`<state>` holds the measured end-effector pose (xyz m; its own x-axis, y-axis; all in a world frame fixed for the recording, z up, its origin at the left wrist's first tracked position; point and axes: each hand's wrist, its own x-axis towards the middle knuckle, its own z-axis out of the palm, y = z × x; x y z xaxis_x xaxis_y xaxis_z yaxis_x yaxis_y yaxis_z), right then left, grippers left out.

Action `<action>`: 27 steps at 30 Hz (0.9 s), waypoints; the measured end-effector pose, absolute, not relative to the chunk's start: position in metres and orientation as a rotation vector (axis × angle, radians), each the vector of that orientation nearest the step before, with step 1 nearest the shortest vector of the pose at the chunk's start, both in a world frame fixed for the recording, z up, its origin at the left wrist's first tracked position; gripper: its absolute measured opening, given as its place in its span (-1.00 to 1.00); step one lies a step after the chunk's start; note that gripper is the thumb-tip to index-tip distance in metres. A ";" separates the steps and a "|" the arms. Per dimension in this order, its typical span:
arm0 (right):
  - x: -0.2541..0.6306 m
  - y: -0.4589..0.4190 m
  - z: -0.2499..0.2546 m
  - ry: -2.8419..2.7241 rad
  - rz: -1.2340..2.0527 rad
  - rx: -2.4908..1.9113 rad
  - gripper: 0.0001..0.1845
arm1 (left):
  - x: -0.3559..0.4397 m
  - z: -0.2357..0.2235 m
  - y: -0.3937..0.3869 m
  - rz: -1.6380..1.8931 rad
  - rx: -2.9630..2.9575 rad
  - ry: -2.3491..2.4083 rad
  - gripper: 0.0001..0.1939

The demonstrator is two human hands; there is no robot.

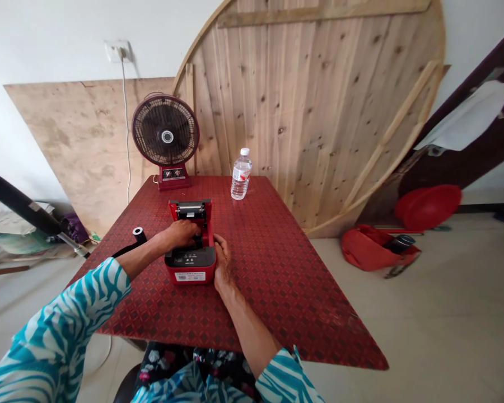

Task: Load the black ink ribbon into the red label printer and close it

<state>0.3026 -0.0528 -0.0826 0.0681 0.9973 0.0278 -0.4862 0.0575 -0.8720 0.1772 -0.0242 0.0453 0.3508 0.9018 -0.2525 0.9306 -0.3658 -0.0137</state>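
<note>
Although it stands well beyond the fingertips, the round panel of knotty pine boards [311, 112] ranks first: battened, leaning on the wall. Left of it, further from the fingers, leans a plywood sheet [84, 145]. Under the hands lies a table with a red diamond-textured cover [277, 291]. Far right of the fingers, on the floor, sit a red cloth bag [373, 249] and a smooth red plastic basin [427, 207]. Far left of the fingers runs a black pole [17, 196].

Straight ahead of the fingers, at the table's far edge, stand a dark red desk fan [166, 130] with a round wire guard and a clear plastic water bottle [241, 174] with a white cap.

Directly beneath the fingers, mid-table, sits a red label printer [190, 263], a boxy plastic body with a black button panel in front and its lid raised upright at the back. Just left of the left fingers stands a black roll with a white core [139, 235], its dark strip trailing behind the left forearm.

The left hand [180, 235] curls down into the printer's open bay; its fingertips are hidden, so any grasp cannot be told. The right hand [222, 260] lies against the printer's right wall, fingers extended, not clenched.
</note>
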 end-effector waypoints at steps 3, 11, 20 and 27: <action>0.303 -0.053 -0.083 -0.820 1.342 -0.815 -0.59 | 0.170 0.050 -0.028 -0.285 2.483 1.600 -0.76; 0.304 -0.054 -0.082 -0.830 1.338 -0.825 -0.57 | 0.133 0.059 -0.090 0.339 2.340 1.465 -0.63; 0.304 -0.054 -0.082 -0.834 1.339 -0.833 -0.55 | 0.138 0.041 -0.085 0.491 2.156 1.581 -0.74; 0.304 -0.054 -0.082 -0.823 1.353 -0.834 -0.57 | 0.152 0.041 -0.100 0.651 2.564 1.563 -0.78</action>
